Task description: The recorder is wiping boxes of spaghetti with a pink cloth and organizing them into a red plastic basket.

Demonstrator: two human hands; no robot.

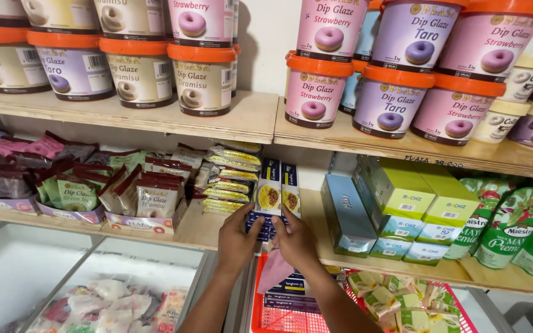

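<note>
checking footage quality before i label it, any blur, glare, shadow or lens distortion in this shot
Head view: mostly sharp and evenly lit; the shelf edge bows, a wide-angle curve; the tubs throw a soft shadow on the white wall behind; the freezer lid is washed pale by glare; both hands, left hand and right hand, are crisp on the dark blue packs, no motion blur.

Orange-lidded tubs [203,80], red basket [272,317]

One head cam, close, looks fwd & slightly down at wooden shelves [242,117], hands [266,243] low centre
</note>
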